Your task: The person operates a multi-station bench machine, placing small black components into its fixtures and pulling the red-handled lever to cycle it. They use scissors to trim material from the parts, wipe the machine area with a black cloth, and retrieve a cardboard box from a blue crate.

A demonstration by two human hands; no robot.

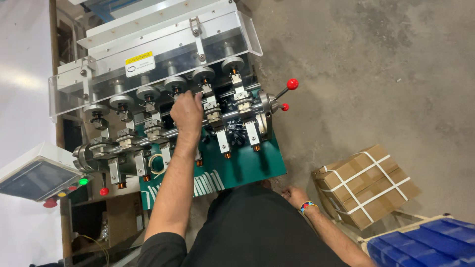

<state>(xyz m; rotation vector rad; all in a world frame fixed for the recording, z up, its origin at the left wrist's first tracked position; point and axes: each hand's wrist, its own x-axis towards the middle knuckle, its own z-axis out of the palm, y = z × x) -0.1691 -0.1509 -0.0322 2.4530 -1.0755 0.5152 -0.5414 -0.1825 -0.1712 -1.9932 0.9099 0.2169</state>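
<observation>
Up at the machine (pixel 163 99), the left hand (pixel 187 114) reaches to the middle of the row of round spindles (pixel 175 84). Its fingers curl shut around a small part just under the clear cover (pixel 237 37), but the hand hides that part, so I cannot tell what it is. The arm stretches up from the bottom of the view, across the green plate (pixel 257 163). The right hand (pixel 295 196) hangs low by the person's side, near the plate's lower right corner. It has a bright band (pixel 308 205) on the wrist. Its fingers bend loosely and hold nothing. Six spindles sit in a slanted line under the cover, and a small metal clamp (pixel 244 101) sits below each one. Little copper coils (pixel 227 155) show at the ends of the holders along the plate's front edge. A lever with red balls (pixel 292 84) sticks out from the right end of the machine. A yellow sticker (pixel 139 63) is on the cover. A control box (pixel 37 173) with a screen stands at the left, with a green light (pixel 83 181) and red buttons (pixel 104 191). On the floor (pixel 371 74) at the right sits a cardboard box (pixel 366 185) tied with white straps, just beside a blue bin (pixel 425 244).
</observation>
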